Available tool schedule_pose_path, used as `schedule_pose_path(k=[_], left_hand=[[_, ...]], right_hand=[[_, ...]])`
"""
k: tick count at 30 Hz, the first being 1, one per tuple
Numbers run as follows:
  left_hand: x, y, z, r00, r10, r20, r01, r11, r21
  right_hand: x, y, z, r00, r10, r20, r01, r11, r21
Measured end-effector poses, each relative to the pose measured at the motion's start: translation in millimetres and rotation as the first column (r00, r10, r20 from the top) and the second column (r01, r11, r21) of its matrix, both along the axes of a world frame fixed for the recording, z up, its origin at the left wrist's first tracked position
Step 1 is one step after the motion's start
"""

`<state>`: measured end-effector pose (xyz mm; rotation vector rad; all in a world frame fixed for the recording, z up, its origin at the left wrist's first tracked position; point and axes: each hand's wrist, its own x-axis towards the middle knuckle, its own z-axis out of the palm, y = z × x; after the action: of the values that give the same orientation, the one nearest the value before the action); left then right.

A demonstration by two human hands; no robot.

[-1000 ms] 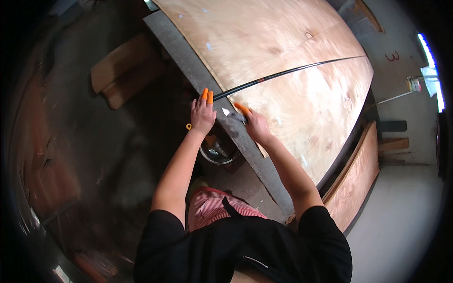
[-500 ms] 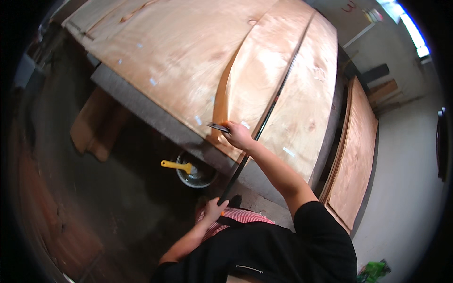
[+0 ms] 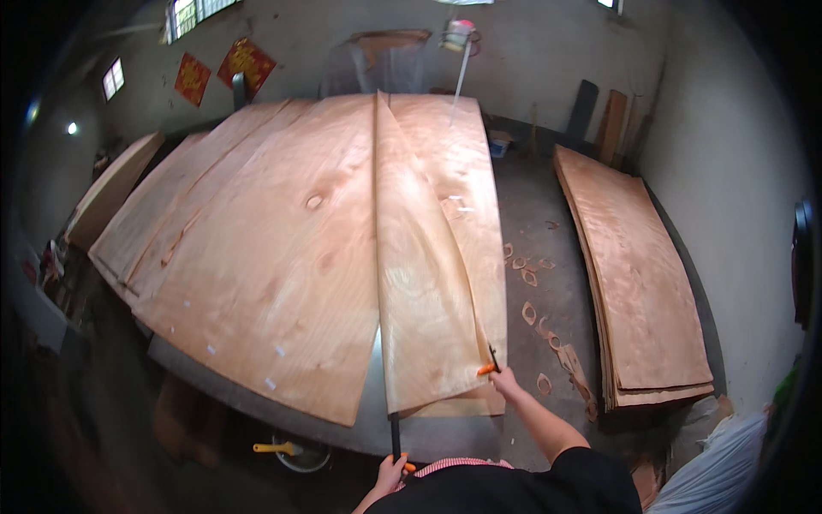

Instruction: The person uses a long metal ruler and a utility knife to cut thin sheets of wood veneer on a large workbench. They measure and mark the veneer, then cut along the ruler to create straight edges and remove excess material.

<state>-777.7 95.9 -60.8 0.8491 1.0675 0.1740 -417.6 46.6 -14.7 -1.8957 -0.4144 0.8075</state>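
Note:
My left hand (image 3: 392, 471) is closed round the near end of a long black rod (image 3: 396, 435), with something orange at its fingers. The rod runs away from me, along the left edge of a narrow wood veneer sheet (image 3: 424, 325). At that sheet's near right corner, my right hand (image 3: 505, 383) is closed on a slim dark knife-like tool (image 3: 494, 356). An orange piece (image 3: 486, 370) shows at those fingers; whether it belongs to the tool, I cannot tell. The sheet's right edge is raised and wavy. A wide veneer sheet (image 3: 282, 283) lies left of the rod.
A grey table edge (image 3: 257, 403) shows below the sheets. Beneath it stands a round basin (image 3: 304, 458) with a yellow-handled brush or scraper (image 3: 276, 448). A veneer stack (image 3: 638, 283) lies to the right, past oval offcuts (image 3: 528, 313) on the floor. White plastic (image 3: 719, 463) lies near right.
My view has lifted and turned. My right hand has moved right, away from the rod, with the dark tool. The narrow sheet now lies right of the rod; my left hand keeps hold of it.

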Motion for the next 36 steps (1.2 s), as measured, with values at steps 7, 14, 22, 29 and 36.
schedule_pose_path(k=[7,14,22,29,36], left_hand=[[37,22,16,0.995,0.022,-0.094,-0.019,0.999,0.041],[57,55,57,0.995,-0.089,-0.052,0.094,0.989,0.111],[83,55,87,0.733,-0.669,-0.127,0.602,0.549,0.58],[34,62,77,0.689,-0.724,-0.035,0.643,0.589,0.49],[-11,58,34,0.814,-0.581,0.003,0.573,0.803,0.168]], right_hand=[[-17,-43,-40,0.974,0.225,-0.02,-0.226,0.972,-0.065],[-60,-19,-12,0.8,0.525,-0.291,-0.53,0.845,0.07],[-130,56,14,0.932,0.348,0.104,-0.343,0.937,-0.063],[-134,44,21,0.957,0.09,-0.275,-0.013,0.963,0.27],[-129,21,36,0.871,0.201,-0.448,-0.032,0.934,0.356]])
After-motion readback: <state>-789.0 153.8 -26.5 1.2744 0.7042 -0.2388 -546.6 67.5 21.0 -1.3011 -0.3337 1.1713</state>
